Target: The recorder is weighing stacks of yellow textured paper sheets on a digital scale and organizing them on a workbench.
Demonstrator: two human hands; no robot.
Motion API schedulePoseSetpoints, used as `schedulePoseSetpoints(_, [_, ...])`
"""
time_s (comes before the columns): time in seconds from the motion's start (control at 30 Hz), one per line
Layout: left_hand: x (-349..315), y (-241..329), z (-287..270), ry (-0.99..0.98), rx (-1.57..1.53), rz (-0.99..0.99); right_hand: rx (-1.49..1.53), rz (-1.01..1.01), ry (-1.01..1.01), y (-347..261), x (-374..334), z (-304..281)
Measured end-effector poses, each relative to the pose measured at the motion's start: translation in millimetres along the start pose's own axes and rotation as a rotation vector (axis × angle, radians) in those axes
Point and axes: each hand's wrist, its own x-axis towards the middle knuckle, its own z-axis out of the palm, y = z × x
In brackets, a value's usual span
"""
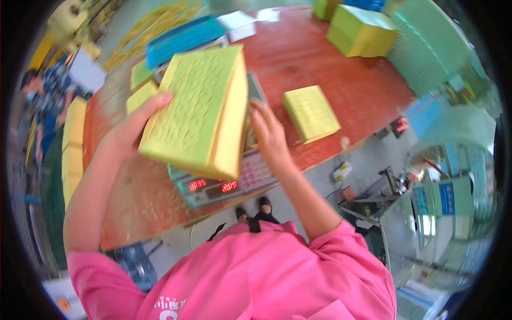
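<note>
At the left, the left hand (pixel 136 121) is spread around the near left side of a large yellow block (pixel 194 106), thumb and fingers gripping it; the block lies directly to that hand's right, between both hands, tilted, its long axis running away from the person toward the bench's (pixel 288 48) far edge and slightly right

Below it, by the bench's near edge, is a scale (pixel 256 170) with red digits; the block's underside is hidden, so contact there cannot be told

The right hand (pixel 272 140) is just beside the block's right face, fingers nearly straight and close together; whether it presses the paper cannot be told

Farther right, a smaller yellow block (pixel 311 113) lies near the bench's near edge, closer to the right hand than the left
</note>
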Motion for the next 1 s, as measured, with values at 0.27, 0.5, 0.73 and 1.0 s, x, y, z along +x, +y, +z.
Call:
schedulePoseSetpoints(0.27, [13.8, 2.6, -7.9, -0.054, 0.013, 0.031, 0.799, 0.845, -0.089, -11.9, -116.1, -7.6])
schedulePoseSetpoints(0.5, [7.3, -18.4, 3.3, -0.133, -0.003, 0.033, 0.989, 0.856, -0.220, -2.2, -105.5, -2.6])
schedulePoseSetpoints(0.73, [40.2, -8.2, 72.8, -0.133, -0.094, 0.230, 0.749, 0.644, -0.135, -12.3, -42.0, -96.6])
schedulePoseSetpoints(1.0, [212.0, 28.3, 208.0, -0.089, -0.293, 0.326, 0.656, 0.595, -0.086, 65.2, 127.2, -262.9])
